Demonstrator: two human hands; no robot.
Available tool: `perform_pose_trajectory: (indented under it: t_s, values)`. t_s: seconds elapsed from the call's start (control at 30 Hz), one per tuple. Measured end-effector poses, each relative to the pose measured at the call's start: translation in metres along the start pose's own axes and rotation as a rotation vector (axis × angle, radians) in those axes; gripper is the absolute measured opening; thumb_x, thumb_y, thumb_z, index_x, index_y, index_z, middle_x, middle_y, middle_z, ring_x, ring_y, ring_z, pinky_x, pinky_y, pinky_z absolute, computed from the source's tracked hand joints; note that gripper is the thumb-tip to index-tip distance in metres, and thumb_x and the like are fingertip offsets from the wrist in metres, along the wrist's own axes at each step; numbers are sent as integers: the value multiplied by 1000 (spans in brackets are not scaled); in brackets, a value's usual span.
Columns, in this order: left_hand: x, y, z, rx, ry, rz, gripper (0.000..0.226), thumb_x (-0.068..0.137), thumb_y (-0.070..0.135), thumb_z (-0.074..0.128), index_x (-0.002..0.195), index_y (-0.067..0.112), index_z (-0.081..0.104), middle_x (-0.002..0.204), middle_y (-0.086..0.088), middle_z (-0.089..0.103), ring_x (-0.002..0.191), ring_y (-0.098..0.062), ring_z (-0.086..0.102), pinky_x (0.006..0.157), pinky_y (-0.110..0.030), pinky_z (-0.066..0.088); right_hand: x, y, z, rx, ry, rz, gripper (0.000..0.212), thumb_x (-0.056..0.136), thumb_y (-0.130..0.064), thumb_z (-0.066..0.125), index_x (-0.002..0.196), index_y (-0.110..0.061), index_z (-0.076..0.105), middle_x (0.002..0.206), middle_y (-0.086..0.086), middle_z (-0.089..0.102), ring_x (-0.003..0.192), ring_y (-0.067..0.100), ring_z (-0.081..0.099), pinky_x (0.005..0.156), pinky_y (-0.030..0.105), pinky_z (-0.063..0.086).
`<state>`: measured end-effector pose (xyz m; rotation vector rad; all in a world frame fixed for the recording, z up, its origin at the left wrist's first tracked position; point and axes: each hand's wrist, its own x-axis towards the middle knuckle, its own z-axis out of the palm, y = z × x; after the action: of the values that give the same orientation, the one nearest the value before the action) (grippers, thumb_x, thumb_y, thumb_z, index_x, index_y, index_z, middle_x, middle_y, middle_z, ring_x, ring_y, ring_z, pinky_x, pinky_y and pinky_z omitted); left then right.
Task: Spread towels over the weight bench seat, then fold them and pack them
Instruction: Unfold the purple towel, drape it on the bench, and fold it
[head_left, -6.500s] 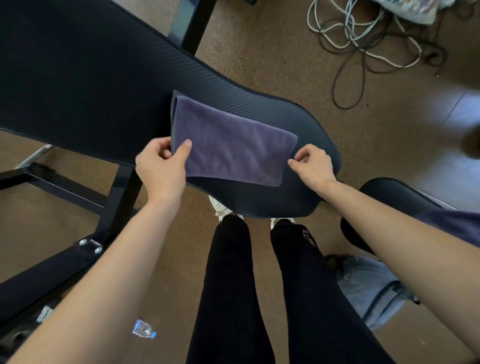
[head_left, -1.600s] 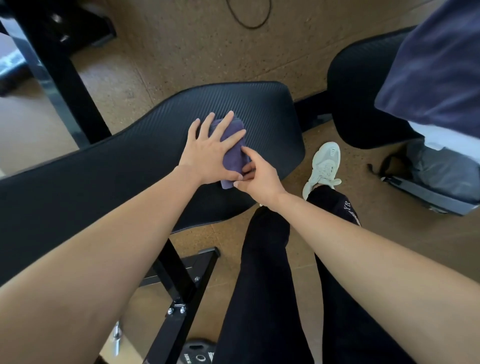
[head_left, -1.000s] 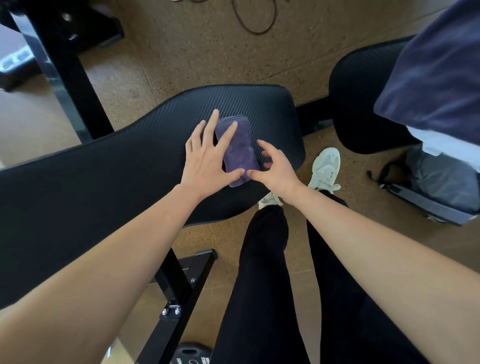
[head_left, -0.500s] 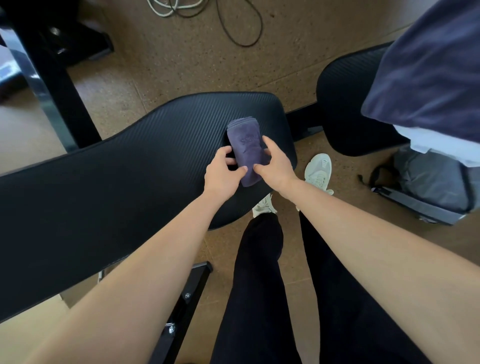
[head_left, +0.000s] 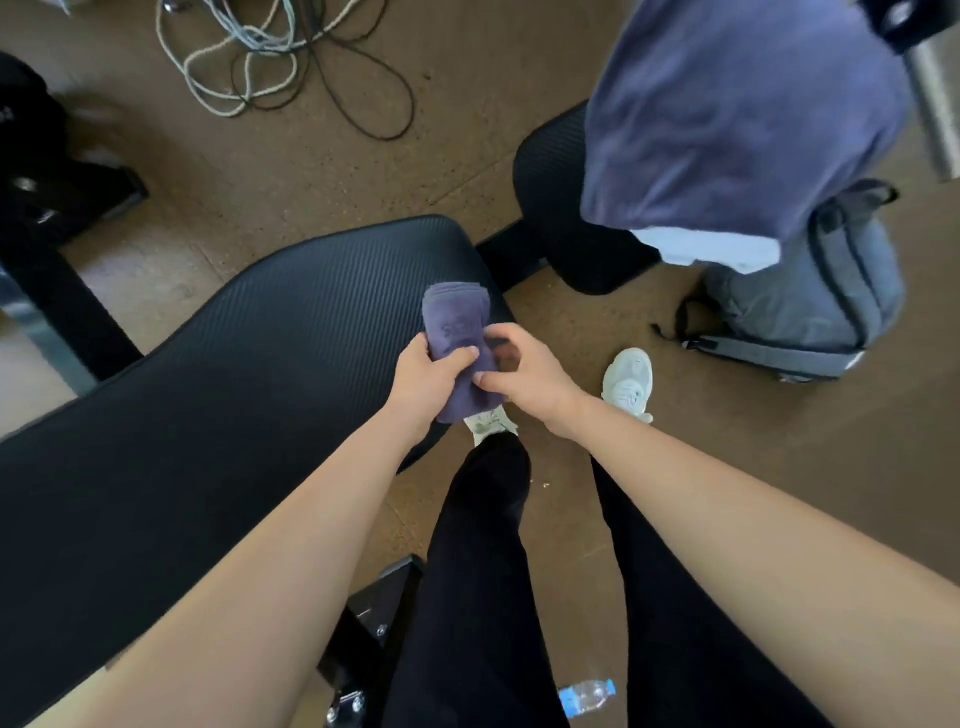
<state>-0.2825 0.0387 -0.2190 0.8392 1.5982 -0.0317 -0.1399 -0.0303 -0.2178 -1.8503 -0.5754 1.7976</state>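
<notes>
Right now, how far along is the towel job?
Done: the purple towel is folded into a small bundle. In hand: the left hand and right hand both grip it at the end of the bench seat. Left: packing it, presumably into the grey backpack on the floor; the blue cloth and white cloth hanging above it look unfolded.

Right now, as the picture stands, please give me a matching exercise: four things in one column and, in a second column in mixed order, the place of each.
Things
1. folded towel
2. grey bag
3. water bottle
4. cables

Places
A. lying on the floor by the person's legs
B. loose on the floor beyond the bench
C. gripped by the left hand and right hand
D. on the floor next to the blue cloth

Pairs: 1-C, 2-D, 3-A, 4-B.
</notes>
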Motion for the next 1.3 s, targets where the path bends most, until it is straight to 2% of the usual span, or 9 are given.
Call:
perform_pose_trajectory:
  t_s: [0.07, 0.2, 0.3, 0.4, 0.6, 0.83, 1.03, 1.13, 1.3]
  values:
    - [-15, 8, 23, 39, -101, 8, 33, 88, 24, 77, 116, 11, 65, 109, -7, 75, 103, -24, 72, 90, -41, 60, -19, 10, -26, 153, 72, 93, 58, 87, -20, 77, 138, -20, 49, 126, 0, 61, 117, 13, 61, 100, 43, 55]
    - [-45, 31, 83, 149, -267, 23, 30, 89, 19, 77, 114, 7, 65, 109, -12, 75, 105, -29, 73, 91, -42, 60, -58, 36, -86, 503, 84, 266, 84, 80, -46, 80, 148, -18, 40, 140, 3, 60, 121, 19, 64, 101, 49, 55]
    - [-66, 53, 133, 263, -375, 22, 48, 77, 31, 80, 117, 10, 66, 110, -11, 76, 106, -28, 72, 96, -46, 58, -89, 54, -131, 676, 46, 260, 53, 92, -39, 72, 138, -17, 56, 133, 4, 67, 122, 21, 65, 104, 48, 52]
    - [-80, 67, 183, 326, -444, 21, 50, 73, 35, 79, 118, 14, 68, 111, -6, 77, 107, -24, 72, 101, -47, 56, -117, 71, -175, 774, 54, 228, 43, 93, -37, 70, 132, -19, 63, 128, 2, 71, 123, 21, 64, 105, 45, 51]
    - [-103, 85, 294, 483, -481, 75, 40, 85, 33, 79, 119, 22, 62, 116, 1, 71, 109, -17, 68, 97, -39, 56, -150, 118, -258, 916, 206, 164, 34, 98, -24, 65, 131, -13, 62, 123, 6, 73, 107, 18, 72, 85, 33, 57]
    - [-95, 92, 399, 595, -430, 137, 27, 89, 18, 76, 114, 19, 66, 107, -7, 71, 91, -14, 64, 76, -26, 49, -156, 202, -349, 1120, 458, 155, 39, 90, -19, 75, 127, -6, 65, 123, 12, 73, 118, 29, 67, 105, 47, 52]
    - [-64, 107, 463, 716, -394, 69, 22, 92, 19, 73, 114, 18, 68, 108, -7, 69, 91, -16, 63, 94, -38, 53, -149, 258, -414, 1169, 683, 276, 38, 90, -17, 75, 126, -8, 64, 119, 8, 73, 111, 26, 70, 87, 38, 58]
    - [-45, 123, 504, 806, -445, 79, 19, 94, 18, 70, 113, 17, 67, 109, -6, 69, 90, -16, 63, 87, -32, 52, -142, 288, -448, 1126, 739, 331, 40, 89, -19, 77, 126, -10, 64, 122, 7, 72, 110, 25, 69, 91, 40, 57]
    - [-3, 144, 590, 937, -538, 217, 17, 96, 18, 68, 113, 17, 68, 105, -1, 68, 88, -15, 63, 75, -26, 51, -114, 340, -505, 1114, 812, 360, 36, 88, -16, 77, 121, -6, 67, 118, 9, 73, 104, 23, 70, 83, 35, 57]
